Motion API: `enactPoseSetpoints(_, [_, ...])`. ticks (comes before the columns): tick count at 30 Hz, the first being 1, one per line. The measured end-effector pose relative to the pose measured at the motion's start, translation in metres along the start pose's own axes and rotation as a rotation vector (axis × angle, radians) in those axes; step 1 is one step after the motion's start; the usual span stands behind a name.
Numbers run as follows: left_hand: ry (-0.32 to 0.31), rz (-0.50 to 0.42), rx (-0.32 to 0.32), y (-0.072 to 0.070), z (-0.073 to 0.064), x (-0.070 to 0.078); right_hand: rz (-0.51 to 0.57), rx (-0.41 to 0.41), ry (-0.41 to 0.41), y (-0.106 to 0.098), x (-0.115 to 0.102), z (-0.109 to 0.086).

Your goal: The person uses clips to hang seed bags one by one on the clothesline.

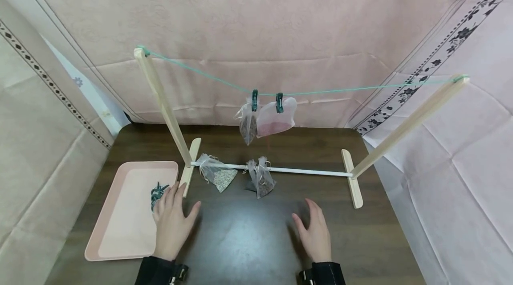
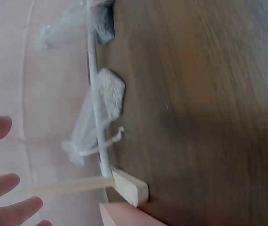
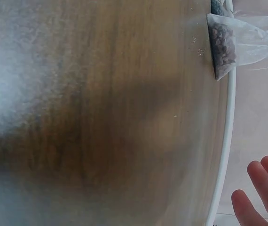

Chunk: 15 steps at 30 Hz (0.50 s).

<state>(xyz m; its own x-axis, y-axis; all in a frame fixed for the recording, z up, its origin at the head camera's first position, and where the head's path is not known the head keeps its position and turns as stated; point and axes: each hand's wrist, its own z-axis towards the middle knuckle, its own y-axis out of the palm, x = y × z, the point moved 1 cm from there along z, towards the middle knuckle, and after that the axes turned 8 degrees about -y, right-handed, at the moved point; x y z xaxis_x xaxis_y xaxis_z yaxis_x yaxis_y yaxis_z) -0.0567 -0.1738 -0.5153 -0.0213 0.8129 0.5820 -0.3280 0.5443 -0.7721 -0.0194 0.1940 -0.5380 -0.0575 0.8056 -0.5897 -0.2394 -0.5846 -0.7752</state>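
Observation:
My left hand is over the right edge of the pink tray, fingers spread and loosely bent, beside a small pile of dark green clips. Its fingers also show in the left wrist view, holding nothing. My right hand hovers at the right with thumb and fingers apart. On the table by the white rod lie a sheer bag of pale grains and sheer bags of dark bits. A dark-filled bag and a pinkish bag hang above, each under a clothespin.
A teal string sags between a left wooden post and a right wooden post. The posts stand on short wooden feet. Pale cloth hangs behind the brown table.

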Motion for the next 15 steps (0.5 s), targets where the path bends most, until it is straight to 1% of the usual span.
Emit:
enactPoseSetpoints(4, [-0.067,-0.009,-0.025,-0.004,0.004,-0.015,0.008,-0.003,0.011,0.001,0.002,-0.003])
enactPoseSetpoints(9, [-0.154,-0.03,-0.04,-0.01,0.01,-0.036,0.018,0.021,0.014,0.003,0.003,-0.007])
enactPoseSetpoints(12, [-0.184,-0.031,-0.045,-0.014,0.016,-0.049,0.015,0.016,0.034,0.003,0.005,-0.009])
enactPoseSetpoints(15, [-0.191,-0.011,-0.063,-0.018,0.025,-0.061,0.014,-0.004,0.069,0.003,0.007,-0.011])
